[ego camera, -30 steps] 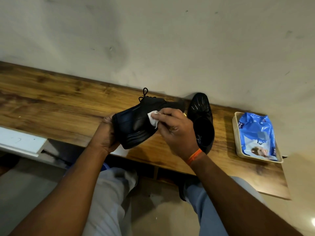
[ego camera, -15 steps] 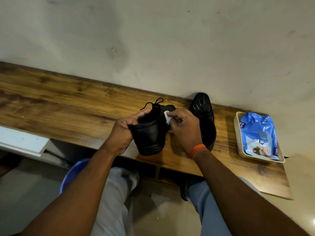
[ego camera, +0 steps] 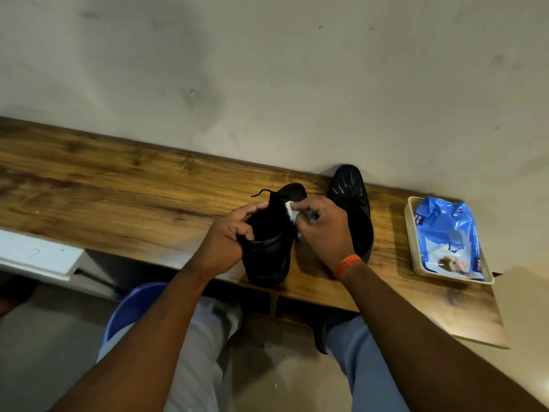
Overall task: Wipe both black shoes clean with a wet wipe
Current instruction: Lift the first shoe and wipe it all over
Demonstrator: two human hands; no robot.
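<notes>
One shoe [ego camera: 269,242] in left grip [ego camera: 228,236], wipe [ego camera: 291,210] pinched right [ego camera: 323,230]

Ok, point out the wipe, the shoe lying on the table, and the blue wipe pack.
wipe [ego camera: 291,210], head view, on the white fold above the right hand's fingers.
shoe on the table [ego camera: 348,185], head view, on its shiny toe.
blue wipe pack [ego camera: 445,230], head view, on the middle of the wrapper.
</notes>
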